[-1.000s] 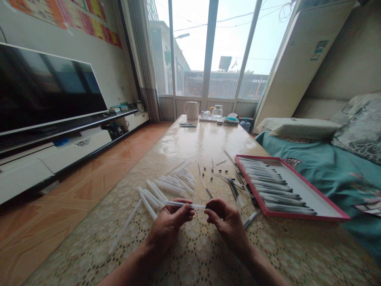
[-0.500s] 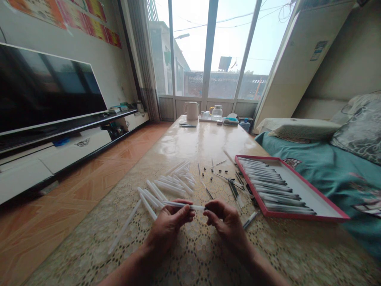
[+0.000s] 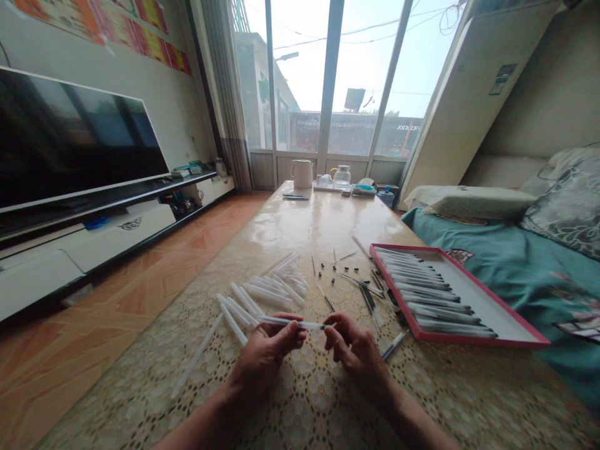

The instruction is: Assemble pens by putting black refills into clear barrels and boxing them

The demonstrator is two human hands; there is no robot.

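My left hand (image 3: 272, 347) is closed around a slim pen (image 3: 309, 325) with a translucent white barrel, held level above the table, thumb on top. Its black end points right, to the fingertips of my right hand (image 3: 354, 347). Those fingers are curled, with thumb and forefinger at the pen's black end. Left of my left hand lies a loose pile of white pen barrels (image 3: 274, 290). Beyond my right hand are scattered thin refills (image 3: 329, 304), small black plugs (image 3: 333, 280) and black pen caps (image 3: 368, 300).
A red-rimmed box (image 3: 510, 340) with a row of assembled pens (image 3: 435, 294) stands on the right. Another pen (image 3: 394, 345) lies near its corner. At the table's far end stand a pitcher (image 3: 301, 174) and a glass jar (image 3: 342, 177). A sofa (image 3: 529, 250) flanks the right side.
My right hand's fingers have shifted slightly right along the pen, so more of its black end shows. My left hand keeps its grip in place.
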